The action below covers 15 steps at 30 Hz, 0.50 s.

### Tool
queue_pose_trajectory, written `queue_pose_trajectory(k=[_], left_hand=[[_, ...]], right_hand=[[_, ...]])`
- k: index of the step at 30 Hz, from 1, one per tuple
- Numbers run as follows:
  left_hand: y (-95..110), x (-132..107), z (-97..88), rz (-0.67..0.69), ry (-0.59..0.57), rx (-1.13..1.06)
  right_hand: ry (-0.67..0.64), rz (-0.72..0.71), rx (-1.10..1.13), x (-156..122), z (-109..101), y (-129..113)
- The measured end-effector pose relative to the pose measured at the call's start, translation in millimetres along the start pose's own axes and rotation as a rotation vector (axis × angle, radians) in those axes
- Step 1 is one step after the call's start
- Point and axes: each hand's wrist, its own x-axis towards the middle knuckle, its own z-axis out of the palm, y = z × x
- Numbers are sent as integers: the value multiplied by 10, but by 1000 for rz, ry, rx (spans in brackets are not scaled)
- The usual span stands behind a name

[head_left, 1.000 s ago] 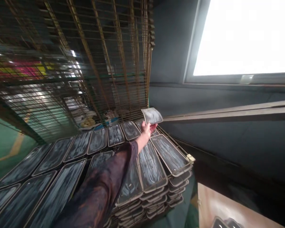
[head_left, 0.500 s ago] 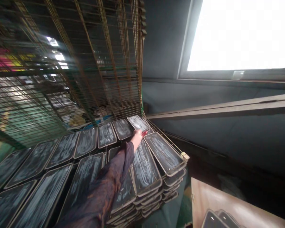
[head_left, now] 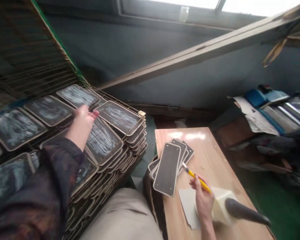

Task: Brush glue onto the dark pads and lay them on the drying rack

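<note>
My left hand is open, palm partly up, over a wire rack of dark rounded panels smeared with white. Beside its fingers lies one smeared panel, and a second panel lies just beyond the hand. In my right hand is a yellow-handled brush, its tip pointing at a fanned pile of dark panels on a wooden tabletop. The pile's top panel is plain grey with small holes at its corners. By my right wrist is a pale container with a dark tapered piece.
Stacked panel layers fill the rack's near side. A pale sheet lies on the tabletop. A sloping beam crosses the wall behind. At the right stands blue equipment with loose papers.
My view has swung right and down, bringing the tabletop, the plain panels and my right hand with the brush into sight. My left hand remains near the same far corner panels.
</note>
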Motion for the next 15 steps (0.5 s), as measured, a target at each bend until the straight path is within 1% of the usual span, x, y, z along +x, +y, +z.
queue_pose_trajectory(k=[1,2,3,4,5,6,7,8,9,10,11,12,13,15], left_hand=[[-42,-137,42,-24,-4,-3],[-115,-348,69,-43,-54,-9],[-233,-625,76,-30,-136,-21],[-405,-951,57,-43,-269,-22],[-631,-1301,10,-95,-514,27],[-902,-1647,-63,-207,-729,120],[-1205,-1965,-158,-383,-929,223],[-1517,-2235,-267,-567,-992,332],[-1819,-2445,-379,-720,-956,407],[-2093,-2594,-483,-845,-853,450],[-2326,-2686,-569,-906,-801,470],[-2513,-2733,-633,-951,-765,482],[-2654,-2746,-671,-993,-735,479],[-2826,-2729,-682,-1060,-712,452]], right_hand=[[-54,-19,-7,68,40,70],[-110,-46,-34,142,86,127],[-159,-79,-70,220,134,170],[-205,-117,-111,299,181,198],[-242,-161,-153,376,224,212],[-273,-212,-199,451,265,214],[-296,-268,-245,524,303,206],[-313,-330,-287,594,340,191],[-329,-397,-324,662,376,174],[-342,-466,-362,728,413,158],[-352,-530,-402,791,450,145],[-363,-588,-442,851,489,139],[-370,-638,-483,909,528,141],[-374,-723,-579,1015,603,170]])
